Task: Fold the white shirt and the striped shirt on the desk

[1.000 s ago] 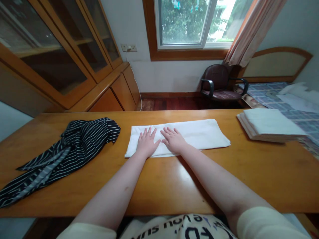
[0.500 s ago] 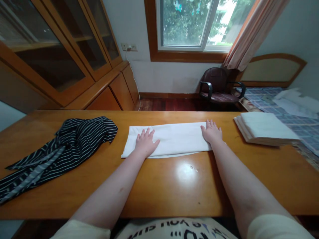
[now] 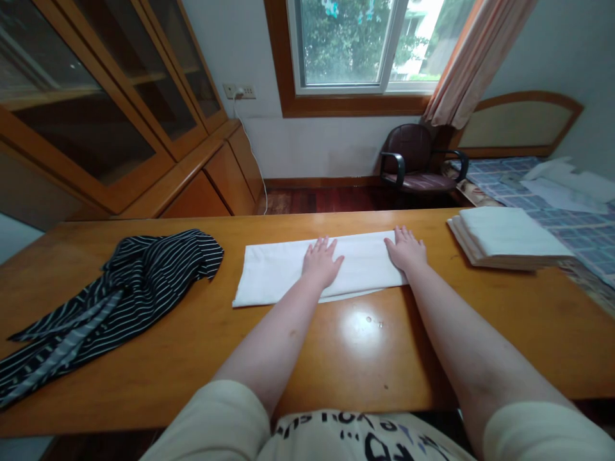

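Observation:
A white cloth [image 3: 273, 272], folded into a long flat strip, lies across the wooden table [image 3: 298, 358] in front of me. My left hand [image 3: 321, 262] rests flat on the middle of the cloth with its fingers spread. At the cloth's right end, my right hand [image 3: 407, 250] also lies flat, fingers apart, the thumb pointing inward. Neither hand grips anything. A lower layer of the cloth peeks out along its near edge.
A crumpled black garment with white stripes [image 3: 154, 275] lies on the table's left side. On the right stands a stack of folded white cloths [image 3: 512, 237]. Beyond the table are a wooden cabinet [image 3: 196, 192], an armchair [image 3: 413, 160] and a bed [image 3: 509, 186].
My left hand has slid right along the cloth, from near its left end to its middle. My right hand stays at the right end. The view has shifted slightly.

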Available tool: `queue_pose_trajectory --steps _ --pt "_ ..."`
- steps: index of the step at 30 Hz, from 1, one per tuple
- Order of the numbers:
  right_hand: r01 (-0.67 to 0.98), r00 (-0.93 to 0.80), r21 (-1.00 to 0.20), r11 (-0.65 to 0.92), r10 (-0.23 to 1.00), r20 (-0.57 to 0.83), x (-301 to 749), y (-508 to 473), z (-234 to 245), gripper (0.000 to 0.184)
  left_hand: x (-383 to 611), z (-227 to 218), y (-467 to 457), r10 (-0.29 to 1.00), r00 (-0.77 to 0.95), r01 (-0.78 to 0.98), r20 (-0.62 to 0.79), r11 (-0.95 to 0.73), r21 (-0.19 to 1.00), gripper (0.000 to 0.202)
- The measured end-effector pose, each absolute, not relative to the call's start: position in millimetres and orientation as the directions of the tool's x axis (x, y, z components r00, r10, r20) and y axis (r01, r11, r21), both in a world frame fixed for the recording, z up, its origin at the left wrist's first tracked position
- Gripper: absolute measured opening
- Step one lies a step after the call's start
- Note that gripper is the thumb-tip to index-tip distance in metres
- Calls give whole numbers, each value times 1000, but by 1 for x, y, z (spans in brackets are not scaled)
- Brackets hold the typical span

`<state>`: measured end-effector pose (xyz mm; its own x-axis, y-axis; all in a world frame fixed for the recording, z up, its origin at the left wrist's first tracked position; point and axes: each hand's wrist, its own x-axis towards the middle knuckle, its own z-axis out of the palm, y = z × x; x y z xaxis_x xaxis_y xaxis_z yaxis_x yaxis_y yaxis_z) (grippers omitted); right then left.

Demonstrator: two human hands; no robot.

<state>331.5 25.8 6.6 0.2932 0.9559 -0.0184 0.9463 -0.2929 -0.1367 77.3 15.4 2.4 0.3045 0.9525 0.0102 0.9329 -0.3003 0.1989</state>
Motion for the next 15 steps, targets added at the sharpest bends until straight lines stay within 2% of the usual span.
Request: queue_pose_trajectory --steps 5,9,15 --pt "946 295 -138 -293 955 -6 333 27 4 69 -36 2 17 996 80 992 23 -82 99 59" --pt "944 306 -141 -299 952 24 333 26 1 69 -82 1 10 1000 13 997 -10 -13 75 61" --pt "924 362 -143 -354 932 27 331 27 8 68 -82 -1 9 1000 -5 999 2 5 38 62"
